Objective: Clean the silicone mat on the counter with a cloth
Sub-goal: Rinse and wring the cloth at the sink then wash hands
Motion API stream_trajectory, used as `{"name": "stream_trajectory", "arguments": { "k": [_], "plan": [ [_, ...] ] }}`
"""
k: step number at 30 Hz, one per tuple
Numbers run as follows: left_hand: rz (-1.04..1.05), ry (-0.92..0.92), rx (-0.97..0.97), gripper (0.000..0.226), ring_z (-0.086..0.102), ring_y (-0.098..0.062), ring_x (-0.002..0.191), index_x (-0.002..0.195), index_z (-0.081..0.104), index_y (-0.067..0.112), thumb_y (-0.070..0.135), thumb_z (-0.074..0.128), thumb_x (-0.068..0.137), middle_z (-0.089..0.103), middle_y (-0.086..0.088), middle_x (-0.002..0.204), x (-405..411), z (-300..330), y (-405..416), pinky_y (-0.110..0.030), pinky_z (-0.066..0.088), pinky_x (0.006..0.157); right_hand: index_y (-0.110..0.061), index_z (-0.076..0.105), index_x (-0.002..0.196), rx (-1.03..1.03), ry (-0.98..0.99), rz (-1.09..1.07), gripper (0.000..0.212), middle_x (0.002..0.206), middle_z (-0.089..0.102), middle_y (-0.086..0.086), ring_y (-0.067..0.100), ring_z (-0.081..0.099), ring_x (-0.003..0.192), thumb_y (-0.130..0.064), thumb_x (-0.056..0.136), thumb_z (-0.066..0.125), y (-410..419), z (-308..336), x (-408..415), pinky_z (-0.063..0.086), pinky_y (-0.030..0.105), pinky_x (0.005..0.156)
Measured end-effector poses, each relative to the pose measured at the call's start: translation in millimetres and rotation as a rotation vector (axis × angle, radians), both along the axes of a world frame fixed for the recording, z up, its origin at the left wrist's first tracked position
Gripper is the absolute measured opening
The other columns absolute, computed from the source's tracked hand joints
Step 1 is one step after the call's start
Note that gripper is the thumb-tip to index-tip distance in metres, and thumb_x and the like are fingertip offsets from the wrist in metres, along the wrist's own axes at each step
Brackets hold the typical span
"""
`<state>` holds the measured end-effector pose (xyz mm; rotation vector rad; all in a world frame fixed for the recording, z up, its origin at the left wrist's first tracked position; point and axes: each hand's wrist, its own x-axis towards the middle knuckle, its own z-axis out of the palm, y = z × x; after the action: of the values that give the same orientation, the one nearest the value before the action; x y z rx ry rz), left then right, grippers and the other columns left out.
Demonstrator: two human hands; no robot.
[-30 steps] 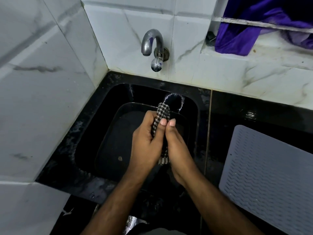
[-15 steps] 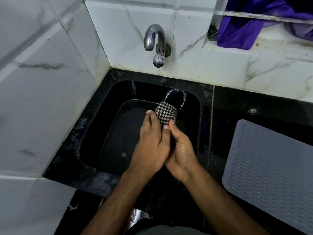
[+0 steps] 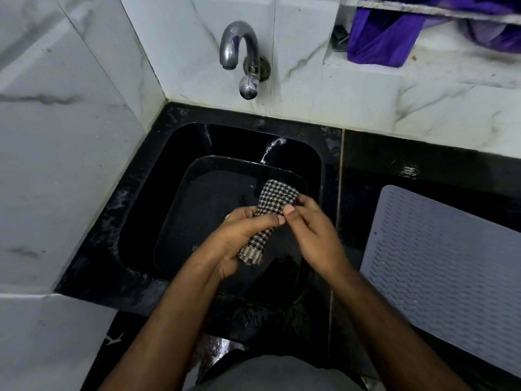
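Observation:
A black-and-white checked cloth (image 3: 275,201), rolled lengthwise, is held over the black sink (image 3: 180,193). My left hand (image 3: 239,238) grips its lower half, fingers wrapped around it, and the frayed end sticks out below. My right hand (image 3: 313,232) pinches the cloth's upper part with thumb and fingertips. The grey ribbed silicone mat (image 3: 448,266) lies flat on the black counter to the right of the sink, apart from both hands.
A chrome tap (image 3: 242,55) juts from the white marble-tiled wall above the sink. A purple cloth (image 3: 394,38) hangs in a wall niche at the top right. A tiled wall closes the left side. Black wet counter (image 3: 375,153) surrounds the sink.
My hands were pressed together around the cloth; now they have moved slightly apart and right, and more of the cloth shows between them.

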<state>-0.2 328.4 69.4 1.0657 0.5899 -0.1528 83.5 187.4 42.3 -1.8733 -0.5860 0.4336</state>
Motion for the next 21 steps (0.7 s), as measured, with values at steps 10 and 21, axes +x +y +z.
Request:
{"name": "stream_trajectory", "arguments": {
  "k": [10, 21],
  "plan": [
    [-0.334, -0.013, -0.044, 0.013, 0.049, -0.01, 0.056, 0.079, 0.065, 0.014, 0.006, 0.075, 0.076, 0.053, -0.001, 0.065, 9.1, 0.6, 6.7, -0.022, 0.042, 0.046, -0.018, 0.018, 0.159, -0.232, -0.981, 0.471, 0.071, 0.159, 0.033, 0.01, 0.03, 0.029, 0.148, -0.03, 0.1, 0.056, -10.5, -5.9, 29.4, 0.034, 0.05, 0.113],
    [-0.502, 0.209, 0.613, 0.023, 0.07, -0.017, 0.08, 0.091, 0.07, 0.013, 0.016, 0.082, 0.072, 0.073, -0.002, 0.084, 24.6, -9.8, 27.6, -0.03, 0.059, 0.069, -0.021, 0.05, 0.125, -0.483, -0.77, 0.822, 0.042, 0.11, 0.06, -0.002, 0.018, 0.058, 0.102, -0.024, 0.086, 0.065, 25.1, 11.2, 63.2, 0.051, 0.038, 0.08]
  ]
}}
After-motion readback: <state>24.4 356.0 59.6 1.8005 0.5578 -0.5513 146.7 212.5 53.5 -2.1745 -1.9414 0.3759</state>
